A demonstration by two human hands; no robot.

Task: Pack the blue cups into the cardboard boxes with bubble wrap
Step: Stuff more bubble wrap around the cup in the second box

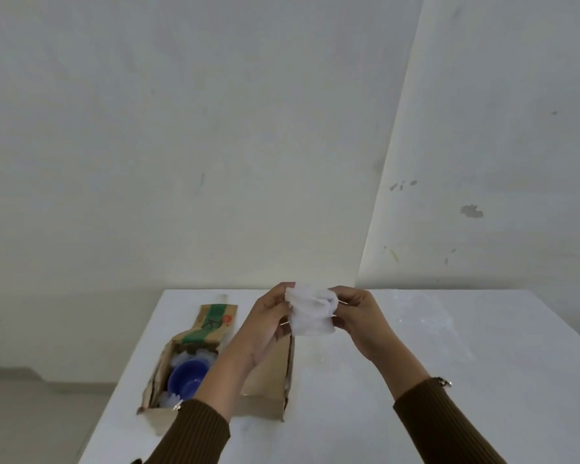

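A white bundle of bubble wrap (310,311) is held up between both hands above the table. My left hand (265,324) grips its left edge and my right hand (360,318) grips its right side. What the wrap encloses is hidden. Below my left forearm an open cardboard box (161,373) lies on the table, its printed flap pointing away from me. A blue cup (186,380) sits inside it on white padding. A second cardboard box (268,380) stands just right of the first, mostly covered by my left arm.
The white table (416,396) reaches the wall, with its left edge running close beside the open box. More clear bubble wrap (426,316) lies flat on the table at the right. A grey floor shows at the lower left.
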